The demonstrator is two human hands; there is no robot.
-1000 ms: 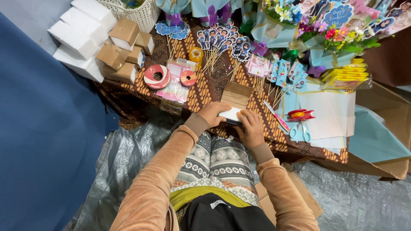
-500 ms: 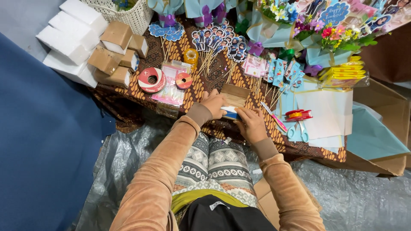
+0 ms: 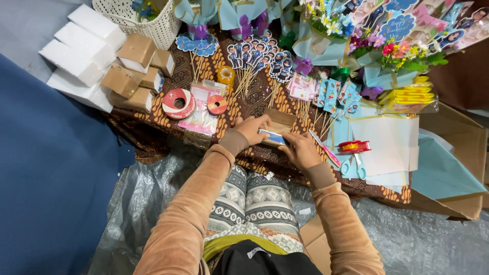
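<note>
While both hands rest on the batik-covered counter [image 3: 239, 104], left hand [image 3: 253, 128] and right hand [image 3: 300, 150] clamp a small blue-white card [image 3: 272, 136] beside the brown cardboard box [image 3: 280, 122].

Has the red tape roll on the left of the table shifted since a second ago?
No. The red tape roll lies in the same spot beside the smaller roll and the brown boxes; only the camera view shifted slightly.

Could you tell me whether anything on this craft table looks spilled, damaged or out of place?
Nothing looks spilled or broken. The table is crowded but sorted: white foam blocks, tape rolls, scissors. Both hands, left hand and right hand, hold a small blue-and-white item.
</note>
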